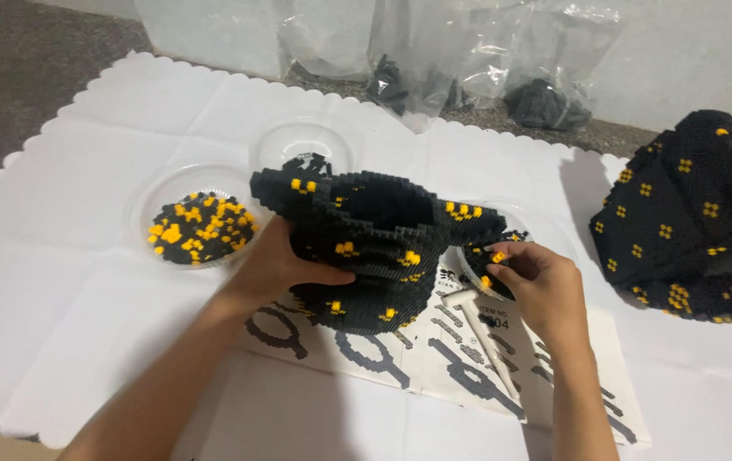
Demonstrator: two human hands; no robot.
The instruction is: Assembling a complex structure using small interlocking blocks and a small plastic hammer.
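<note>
Two bare hands are at work over a white scalloped mat (pixel 84 282) spread on the floor. Left hand (pixel 276 265) lies against the near left flank of a black brick-built model (pixel 374 248) dotted with yellow studs; its thumb is pressed along the model's side, and the remaining fingers are hidden behind the bricks, so their spread cannot be told. The model stands at the centre of the mat, resting partly on a printed instruction sheet (pixel 434 358). Right hand (pixel 545 286) sits just to the right of the model, thumb and forefinger pinched together on a small yellow brick (pixel 498 256) above a clear shallow dish (pixel 479 273) holding black and yellow pieces. A white stick-shaped tool (pixel 486 337) lies on the sheet just beneath that hand. To the left of the model, a clear dish of mixed black and yellow bricks (pixel 199 229) sits on the mat; a second clear dish (pixel 302 141), partly hidden, stands behind the model. A larger black assembled section (pixel 695 222) with yellow stud clusters rests at the right edge. Clear plastic bags (pixel 434 60), some holding dark pieces, line the wall at the rear.
</note>
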